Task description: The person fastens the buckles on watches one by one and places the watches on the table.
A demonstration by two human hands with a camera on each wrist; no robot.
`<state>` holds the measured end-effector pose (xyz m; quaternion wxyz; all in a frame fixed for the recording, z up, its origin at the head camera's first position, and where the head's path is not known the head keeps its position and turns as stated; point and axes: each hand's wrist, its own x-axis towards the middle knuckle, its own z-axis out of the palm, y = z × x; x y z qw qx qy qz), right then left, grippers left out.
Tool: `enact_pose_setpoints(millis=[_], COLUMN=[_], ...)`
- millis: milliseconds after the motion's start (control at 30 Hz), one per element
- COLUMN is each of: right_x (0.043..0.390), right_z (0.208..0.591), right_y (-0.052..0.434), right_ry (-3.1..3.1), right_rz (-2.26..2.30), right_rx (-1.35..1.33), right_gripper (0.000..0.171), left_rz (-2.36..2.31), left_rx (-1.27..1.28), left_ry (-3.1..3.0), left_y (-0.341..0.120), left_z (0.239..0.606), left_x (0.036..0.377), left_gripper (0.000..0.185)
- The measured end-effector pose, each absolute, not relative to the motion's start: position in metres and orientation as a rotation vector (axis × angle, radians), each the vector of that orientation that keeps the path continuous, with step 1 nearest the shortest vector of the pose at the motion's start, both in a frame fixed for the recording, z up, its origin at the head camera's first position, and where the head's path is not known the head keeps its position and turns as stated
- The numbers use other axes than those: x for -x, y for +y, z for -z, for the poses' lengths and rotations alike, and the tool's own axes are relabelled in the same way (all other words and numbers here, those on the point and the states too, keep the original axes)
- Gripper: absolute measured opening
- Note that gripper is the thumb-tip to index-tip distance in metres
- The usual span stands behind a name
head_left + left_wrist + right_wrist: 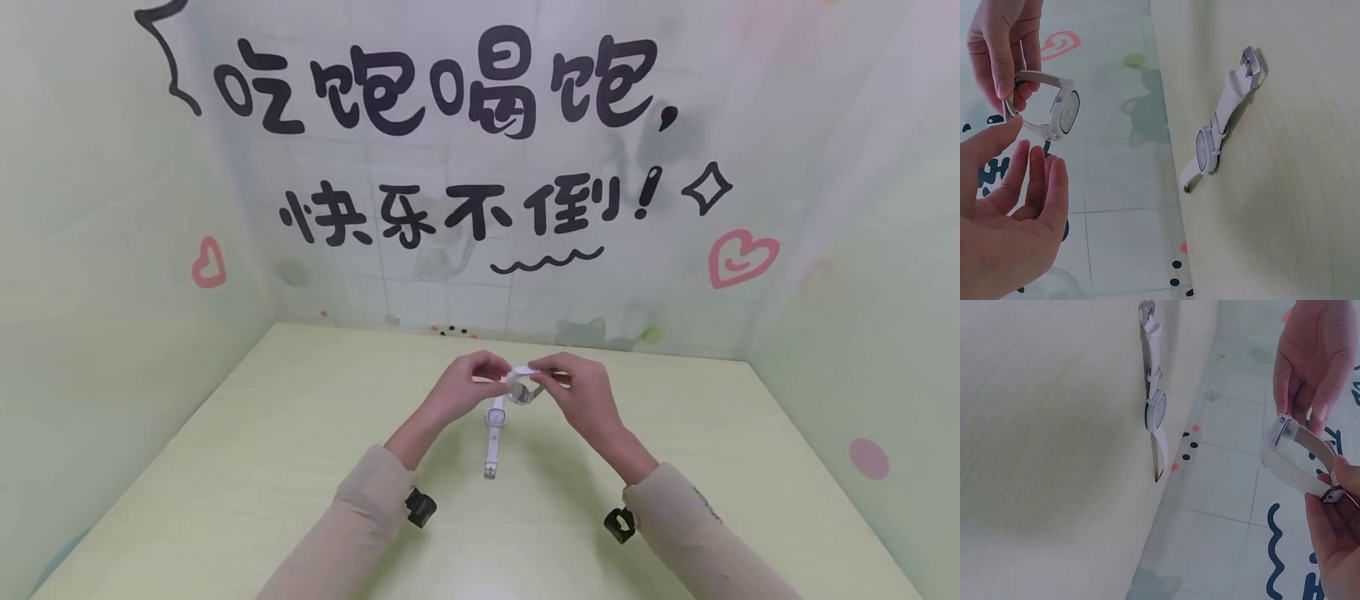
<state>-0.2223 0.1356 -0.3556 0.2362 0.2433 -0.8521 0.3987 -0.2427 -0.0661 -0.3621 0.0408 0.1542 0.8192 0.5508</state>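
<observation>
A white wristwatch, its strap closed in a loop, hangs off the table between both hands. My right hand pinches its strap at the buckle between thumb and fingers. Held close to the watch's other side, my left hand has its thumb and loosely bent fingers apart around the strap. Its fingertips are right at the end of the watch case in the right wrist view. A second white wristwatch lies unfastened on the table below the hands, buckle end toward me.
The pale wood-look table is enclosed by light printed curtains. Large black lettering and pink hearts mark the back curtain. A black wrist device hangs under the left sleeve, another under the right.
</observation>
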Motion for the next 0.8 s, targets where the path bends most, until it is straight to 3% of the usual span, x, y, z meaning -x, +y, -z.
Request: enact_pose_setpoints(millis=[800], right_x=[0.2224], right_z=[0.3593], right_y=[0.1392], right_ry=[-2.302], right_rz=[-1.234], right_rx=[-0.641], right_gripper=[0.016], left_rz=[-1.663], left_rx=[-0.559], left_ry=[2.511], left_y=[-0.0628], left_z=[0.3668], left_x=[0.2436], left_gripper=[0.028])
